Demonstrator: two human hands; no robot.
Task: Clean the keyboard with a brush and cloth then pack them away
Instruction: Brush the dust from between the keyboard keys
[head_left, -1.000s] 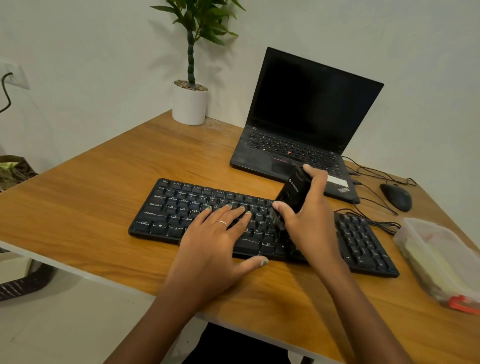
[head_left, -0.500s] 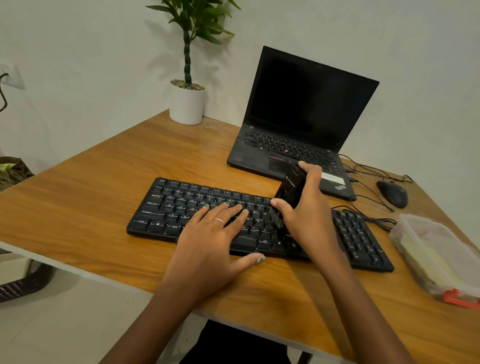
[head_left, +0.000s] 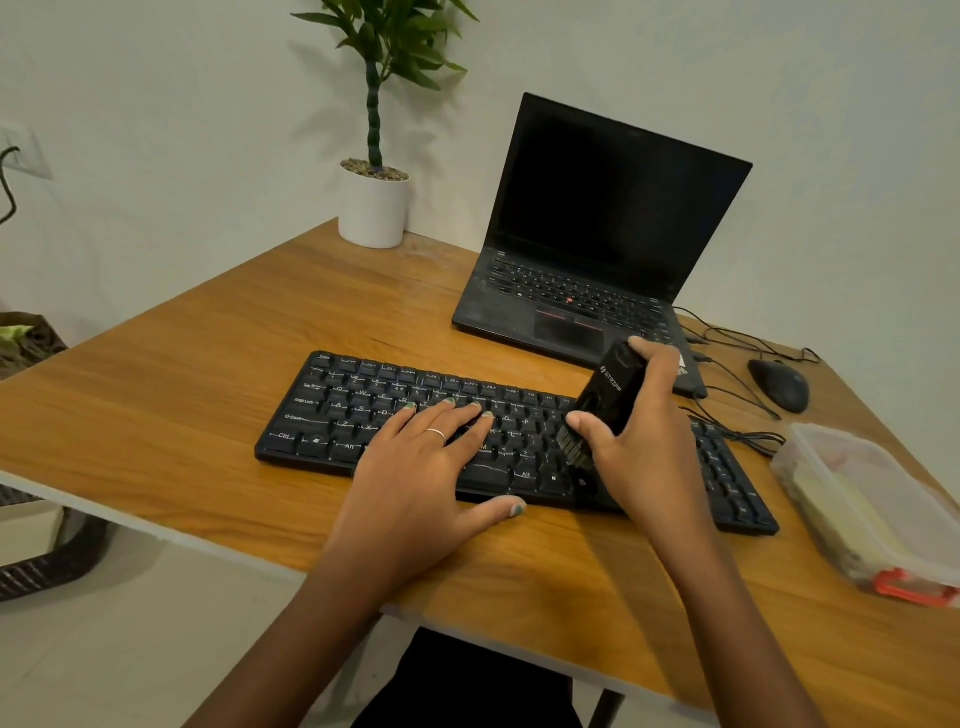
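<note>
A black keyboard (head_left: 363, 405) lies across the middle of the wooden desk (head_left: 156, 405). My left hand (head_left: 415, 467) rests flat on its keys, fingers straight, thumb on the desk edge side. My right hand (head_left: 644, 441) grips a black brush (head_left: 610, 389) with its bristles down on the keys at the keyboard's right half. A clear plastic container (head_left: 872, 499) with a red clip sits at the right edge; something pale yellow, maybe a cloth, lies inside it.
An open black laptop (head_left: 597, 234) stands behind the keyboard. A black mouse (head_left: 779, 384) and cables (head_left: 737, 431) lie at the back right. A white potted plant (head_left: 373, 208) stands at the far corner. The desk edge runs close to my body.
The brush and my right hand have shifted slightly along the right half of the keyboard. My left hand stays flat on the keys.
</note>
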